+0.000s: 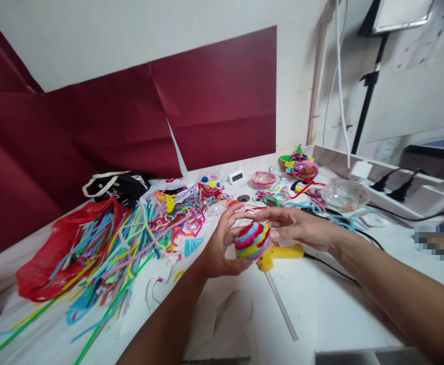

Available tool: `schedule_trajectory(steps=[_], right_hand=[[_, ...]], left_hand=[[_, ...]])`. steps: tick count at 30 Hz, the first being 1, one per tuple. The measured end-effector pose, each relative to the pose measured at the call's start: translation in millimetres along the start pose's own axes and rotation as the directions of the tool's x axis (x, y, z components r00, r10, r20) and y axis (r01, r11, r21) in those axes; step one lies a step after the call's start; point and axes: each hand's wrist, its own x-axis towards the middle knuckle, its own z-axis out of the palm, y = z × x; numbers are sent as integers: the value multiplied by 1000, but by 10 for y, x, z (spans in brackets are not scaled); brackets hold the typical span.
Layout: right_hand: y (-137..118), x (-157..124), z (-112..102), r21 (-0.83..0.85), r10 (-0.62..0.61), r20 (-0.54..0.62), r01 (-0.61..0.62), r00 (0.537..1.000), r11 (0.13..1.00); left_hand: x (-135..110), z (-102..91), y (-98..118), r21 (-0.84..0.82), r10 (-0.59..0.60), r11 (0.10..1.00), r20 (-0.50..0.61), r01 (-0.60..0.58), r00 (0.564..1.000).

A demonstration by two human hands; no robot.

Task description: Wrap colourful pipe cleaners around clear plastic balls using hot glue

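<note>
A ball wrapped in coloured pipe cleaners (252,240), striped red, pink, blue and yellow, is held above the white table (321,304). My left hand (222,246) cups it from the left with the fingers curled around it. My right hand (296,225) touches its top right side with the fingertips. Just under the ball lies a yellow glue gun (283,252) with a clear glue stick (281,304) poking toward me and a black cord running right.
A big heap of loose pipe cleaners (123,243) spills from a red plastic bag (54,248) at the left. Finished wrapped figures (303,167), a pink bowl (263,178), a clear ball (343,195), a small timer (236,177) and a power strip (404,190) sit at the back.
</note>
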Motion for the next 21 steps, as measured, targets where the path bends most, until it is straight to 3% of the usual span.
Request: schedule_trajectory(steps=[9, 17, 21], right_hand=[[5, 7, 82, 61, 7, 80, -12, 997, 998], [17, 11, 140, 112, -68, 26, 65, 997, 992], [54, 41, 119, 81, -117, -64, 122, 991, 989]], left_hand=[[14, -28, -46, -60, -18, 998, -99, 12, 995], [58, -35, 24, -108, -47, 994, -189, 27, 981], [66, -51, 22, -89, -80, 994, -282, 57, 956]])
